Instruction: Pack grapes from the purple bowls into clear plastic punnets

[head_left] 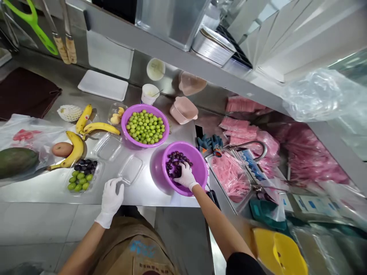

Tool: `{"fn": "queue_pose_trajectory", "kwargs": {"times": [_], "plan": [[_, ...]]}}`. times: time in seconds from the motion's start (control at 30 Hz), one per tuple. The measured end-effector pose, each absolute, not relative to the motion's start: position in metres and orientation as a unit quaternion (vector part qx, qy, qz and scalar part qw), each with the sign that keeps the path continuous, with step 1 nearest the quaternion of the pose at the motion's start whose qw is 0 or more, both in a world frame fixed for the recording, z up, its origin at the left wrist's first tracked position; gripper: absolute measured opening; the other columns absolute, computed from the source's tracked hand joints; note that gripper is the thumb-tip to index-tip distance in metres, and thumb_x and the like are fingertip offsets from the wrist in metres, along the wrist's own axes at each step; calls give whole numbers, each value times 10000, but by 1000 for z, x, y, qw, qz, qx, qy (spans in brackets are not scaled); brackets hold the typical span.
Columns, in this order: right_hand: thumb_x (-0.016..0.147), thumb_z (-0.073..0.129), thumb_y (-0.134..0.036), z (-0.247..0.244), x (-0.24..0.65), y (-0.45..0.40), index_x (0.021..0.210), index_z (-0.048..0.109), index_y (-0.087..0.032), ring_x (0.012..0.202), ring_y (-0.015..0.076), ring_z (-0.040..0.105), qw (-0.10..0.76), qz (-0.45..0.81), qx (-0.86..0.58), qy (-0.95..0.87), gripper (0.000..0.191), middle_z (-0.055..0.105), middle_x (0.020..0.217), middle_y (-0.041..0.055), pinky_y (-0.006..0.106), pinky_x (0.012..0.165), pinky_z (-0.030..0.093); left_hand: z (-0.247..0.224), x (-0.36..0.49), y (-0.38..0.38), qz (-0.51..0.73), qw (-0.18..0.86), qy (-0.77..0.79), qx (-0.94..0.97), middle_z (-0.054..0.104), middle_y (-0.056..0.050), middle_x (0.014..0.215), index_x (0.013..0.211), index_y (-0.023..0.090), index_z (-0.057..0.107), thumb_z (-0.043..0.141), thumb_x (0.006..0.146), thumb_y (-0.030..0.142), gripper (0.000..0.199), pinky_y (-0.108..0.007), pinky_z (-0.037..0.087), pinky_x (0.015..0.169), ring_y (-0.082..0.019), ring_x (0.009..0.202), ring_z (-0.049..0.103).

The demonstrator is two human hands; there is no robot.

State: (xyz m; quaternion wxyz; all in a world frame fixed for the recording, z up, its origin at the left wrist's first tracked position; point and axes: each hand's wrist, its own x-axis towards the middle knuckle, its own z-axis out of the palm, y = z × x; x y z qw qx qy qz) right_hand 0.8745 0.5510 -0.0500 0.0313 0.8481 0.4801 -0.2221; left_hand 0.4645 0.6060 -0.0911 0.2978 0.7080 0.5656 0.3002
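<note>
My right hand (185,175), in a white glove, reaches into a purple bowl (202,168) and its fingers curl around dark grapes (178,157). Over the counter's front edge, my left hand (111,196), gloved too, has its thumb and fingers apart with nothing in them. An open see-through plastic box (131,169) lies just ahead of it. To its left sits a filled box, with black grapes (86,166) at the back and green grapes (79,181) in front. Another purple bowl (124,124) behind holds many green grapes (145,126).
Bananas (75,151), a round brown fruit (62,149) and a large green fruit (17,162) lie on the left. Another plastic box (107,146) is beside them. A pink basket (184,110) stands behind. Rightward is a sink with pink packaging (231,177). A shelf crosses above.
</note>
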Motion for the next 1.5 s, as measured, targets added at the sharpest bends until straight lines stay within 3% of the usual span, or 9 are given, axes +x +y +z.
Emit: {"fn": "queue_pose_trajectory", "kwargs": {"times": [0.23,0.3,0.4,0.67,0.87,1.03,1.17,1.37,1.5], "plan": [[764,676,-121,-51,857,556,1169,629,-199,1006,229,639,47,-221,861,456,415,485,1323,121,349,917,510,-103,489,626,325,391,598,619,594,-108,1190,1260,207,564,604,917,347,373,-432,597,922,-244,993,671],[794,616,-79,-47,858,559,1104,640,-194,852,183,639,56,-216,868,444,332,518,1264,108,334,841,512,-104,495,633,332,403,610,596,577,-104,1197,1312,195,536,629,903,380,458,-419,606,881,-229,963,680],[831,593,-74,-40,859,563,1085,656,-197,818,165,640,63,-216,868,442,289,566,1209,94,313,833,505,-106,496,642,312,413,624,586,593,-90,1188,1365,192,504,634,906,382,513,-409,593,884,-218,956,695],[816,728,-209,14,862,596,1341,664,-206,1080,282,681,96,-205,835,501,529,648,1238,154,385,983,495,-112,498,662,202,433,642,599,760,-38,1037,1306,249,586,589,961,362,364,-305,490,752,-223,908,735],[909,635,-312,40,811,723,1481,527,-233,1231,257,614,-95,-131,763,626,587,610,1358,118,368,1096,468,-105,505,663,183,395,681,589,769,-4,884,1178,270,658,538,1000,349,228,-263,384,643,-194,787,720],[792,779,-363,9,757,817,1579,417,-245,1421,400,428,38,-161,729,664,874,396,1607,168,525,1150,411,-103,507,663,194,399,685,578,758,8,845,1141,273,668,539,1001,336,201,-263,360,633,-177,742,705],[772,773,-393,-12,748,848,1563,428,-309,1432,533,302,97,-142,721,672,867,239,1703,133,662,1070,423,-111,509,664,205,409,681,571,758,8,843,1128,281,675,548,990,318,192,-276,379,658,-178,752,706],[773,749,-415,-24,754,852,1414,572,-301,1239,423,479,76,-97,720,683,674,462,1489,155,563,938,520,-115,510,664,193,408,685,571,745,18,805,1109,279,682,555,983,319,184,-286,375,647,-187,732,703],[758,740,-271,-31,753,853,1389,615,-292,1232,380,530,57,-117,705,697,644,429,1547,142,460,950,532,-113,509,665,188,404,682,580,750,21,822,1102,275,680,554,987,318,176,-261,356,639,-162,734,700]]}}
